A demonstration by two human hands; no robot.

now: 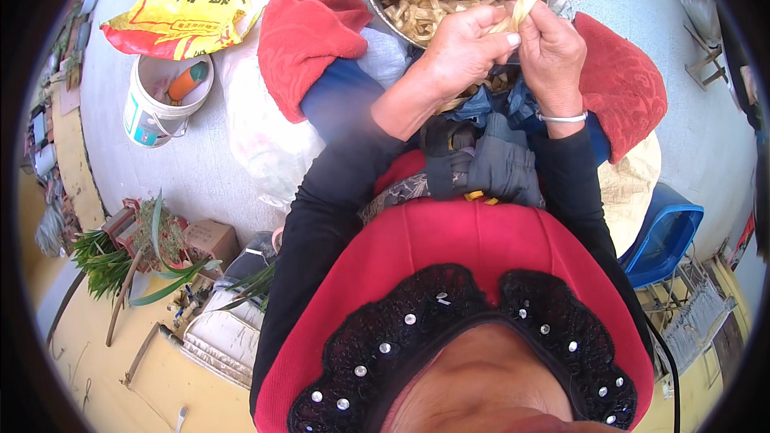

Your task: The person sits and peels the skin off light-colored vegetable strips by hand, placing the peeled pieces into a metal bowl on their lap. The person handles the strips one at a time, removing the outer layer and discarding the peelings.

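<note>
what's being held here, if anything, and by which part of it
A pale strip, pinched between the left grip and right grip, around its folded, looped part; whether its ends are held can't be told.

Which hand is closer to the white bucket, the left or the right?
Left. The white bucket is off to the person's left. The left hand is well to the bucket's right; the right hand is even farther right.
</note>
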